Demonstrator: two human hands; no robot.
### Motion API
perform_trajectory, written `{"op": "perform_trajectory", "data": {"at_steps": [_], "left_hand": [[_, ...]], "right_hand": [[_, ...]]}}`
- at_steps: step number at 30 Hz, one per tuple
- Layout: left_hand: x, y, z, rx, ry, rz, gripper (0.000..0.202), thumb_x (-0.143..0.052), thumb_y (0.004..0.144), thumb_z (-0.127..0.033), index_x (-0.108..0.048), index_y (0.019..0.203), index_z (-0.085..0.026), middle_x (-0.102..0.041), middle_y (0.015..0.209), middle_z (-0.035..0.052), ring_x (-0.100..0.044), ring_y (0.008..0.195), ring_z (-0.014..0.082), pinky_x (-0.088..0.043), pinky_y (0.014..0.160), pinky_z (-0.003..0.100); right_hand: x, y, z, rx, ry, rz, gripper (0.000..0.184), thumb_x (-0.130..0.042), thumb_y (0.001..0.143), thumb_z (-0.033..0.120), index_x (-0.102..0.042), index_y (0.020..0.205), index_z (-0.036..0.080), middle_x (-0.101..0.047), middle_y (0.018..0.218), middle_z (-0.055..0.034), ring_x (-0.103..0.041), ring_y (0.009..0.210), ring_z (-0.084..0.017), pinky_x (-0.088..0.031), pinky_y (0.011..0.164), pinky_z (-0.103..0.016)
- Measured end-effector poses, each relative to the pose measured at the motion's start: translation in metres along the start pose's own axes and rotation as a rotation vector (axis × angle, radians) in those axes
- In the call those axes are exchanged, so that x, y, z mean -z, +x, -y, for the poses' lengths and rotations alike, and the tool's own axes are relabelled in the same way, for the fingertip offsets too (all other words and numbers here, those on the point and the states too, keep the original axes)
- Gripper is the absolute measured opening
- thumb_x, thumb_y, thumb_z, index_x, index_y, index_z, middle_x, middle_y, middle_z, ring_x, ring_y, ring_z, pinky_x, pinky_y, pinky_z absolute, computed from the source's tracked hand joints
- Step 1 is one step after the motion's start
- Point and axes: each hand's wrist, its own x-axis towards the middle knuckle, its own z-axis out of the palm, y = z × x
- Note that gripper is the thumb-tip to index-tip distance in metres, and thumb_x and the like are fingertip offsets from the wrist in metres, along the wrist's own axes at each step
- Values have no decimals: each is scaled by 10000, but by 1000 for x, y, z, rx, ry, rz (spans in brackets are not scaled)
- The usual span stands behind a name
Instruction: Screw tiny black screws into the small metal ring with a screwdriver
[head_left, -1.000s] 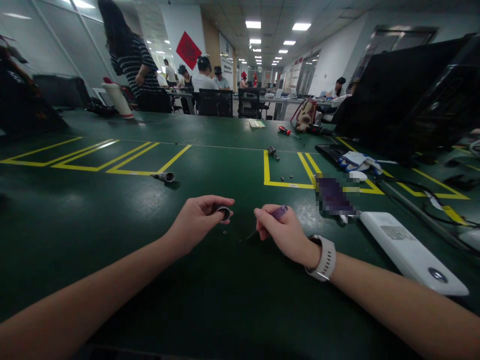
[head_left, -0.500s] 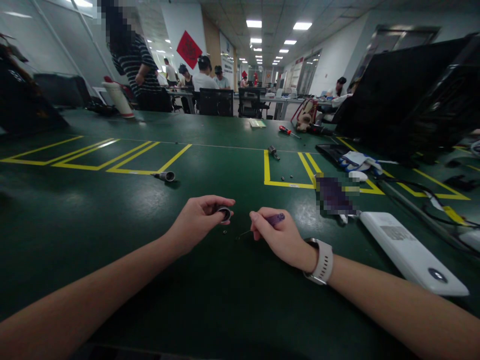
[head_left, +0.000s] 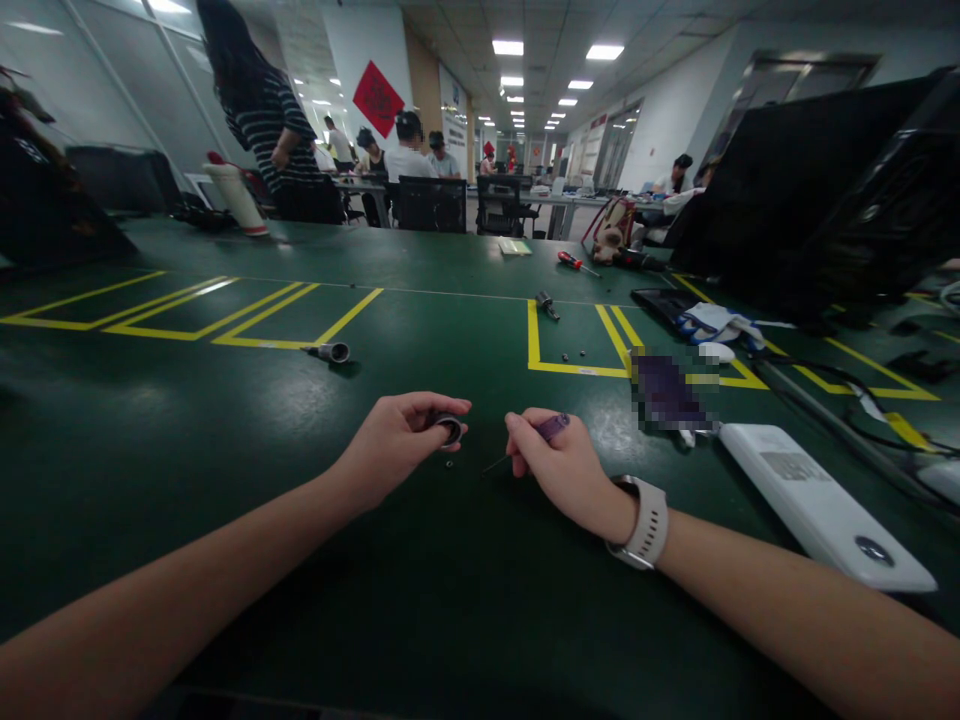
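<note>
Between the thumb and fingers of my left hand [head_left: 397,440] is a dark metal ring [head_left: 450,429], its open end facing right. My right hand [head_left: 551,455] is closed around a small screwdriver [head_left: 554,427] with a purple handle. Its thin shaft points down and left, close to the green tabletop. A tiny metal piece [head_left: 448,464], perhaps a nut, lies on the table just below the ring, left of the screwdriver tip. Whether the tip touches the table I cannot tell.
Beyond my left hand lies a metal tube-like part [head_left: 330,352]. Another metal part [head_left: 547,305] and two tiny pieces [head_left: 574,355] sit inside yellow tape lines. A red-handled screwdriver [head_left: 574,261] lies farther back. At right are a white power bank [head_left: 825,505], cables and a monitor [head_left: 810,190].
My right hand has shifted slightly right, drawing the screwdriver tip a little farther from the tiny metal piece. My left hand and the ring have stayed nearly still.
</note>
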Motion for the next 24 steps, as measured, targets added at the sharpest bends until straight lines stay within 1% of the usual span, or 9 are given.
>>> {"op": "perform_trajectory", "data": {"at_steps": [5, 7, 9, 13, 16, 17, 19, 21, 24], "left_hand": [[1, 1, 3, 3, 3, 9, 228, -611, 660, -100, -677, 874, -149, -694, 983, 69, -663, 864, 211, -556, 759, 351], [1, 1, 3, 5, 7, 14, 228, -611, 668, -109, -673, 884, -144, -692, 985, 71, -664, 860, 207, -552, 763, 350], [1, 0, 2, 11, -4, 9, 231, -609, 668, -105, -669, 888, -141, -690, 991, 72, -662, 869, 204, -545, 777, 345], [1, -2, -2, 62, -86, 10, 279, -618, 647, -91, -656, 917, -146, -701, 952, 64, -655, 907, 205, -511, 849, 343], [3, -3, -4, 112, -127, 30, 358, -634, 636, -95, -633, 990, -151, -710, 888, 58, -657, 908, 210, -472, 913, 359], [3, -3, -4, 116, -135, 32, 386, -642, 634, -99, -621, 1016, -153, -706, 902, 58, -656, 912, 211, -466, 923, 363], [4, -2, -2, 102, -154, 15, 423, -664, 627, -107, -598, 1042, -156, -686, 982, 65, -652, 919, 214, -474, 916, 368], [3, -1, -1, 86, -174, -10, 412, -682, 620, -113, -585, 1019, -152, -660, 1043, 78, -650, 913, 215, -498, 881, 373], [3, 0, 1, 72, -171, -23, 325, -693, 615, -125, -595, 925, -139, -662, 1012, 84, -647, 884, 207, -523, 825, 362]], "right_hand": [[2, 12, -10, -159, 35, -85, 367, -433, 861, 397, -550, 598, 169, -517, 438, 26, -502, 424, -99, -382, 440, -208], [3, 15, -13, -170, 46, -98, 368, -434, 857, 400, -547, 595, 168, -510, 430, 26, -497, 417, -101, -382, 437, -211], [4, 15, -11, -153, 28, -76, 365, -434, 859, 398, -545, 598, 168, -506, 434, 28, -495, 420, -99, -384, 442, -212], [3, 6, -3, -5, -51, 1, 353, -432, 873, 379, -542, 611, 171, -503, 470, 37, -483, 441, -86, -370, 450, -204], [0, -1, -1, 115, -63, -11, 361, -424, 886, 367, -538, 606, 171, -499, 496, 38, -471, 460, -81, -363, 461, -206], [0, -3, -1, 145, -49, -26, 361, -423, 888, 366, -539, 607, 171, -501, 503, 36, -474, 469, -82, -366, 468, -209], [0, -5, -2, 209, -13, -64, 352, -423, 892, 356, -542, 617, 173, -512, 521, 31, -488, 494, -87, -381, 490, -216], [2, -7, -2, 279, 9, -107, 334, -419, 897, 332, -544, 631, 174, -520, 546, 23, -498, 519, -94, -396, 512, -228], [5, -10, 3, 435, -6, -128, 275, -421, 894, 266, -549, 668, 176, -544, 610, 3, -519, 574, -108, -419, 560, -252]]}}
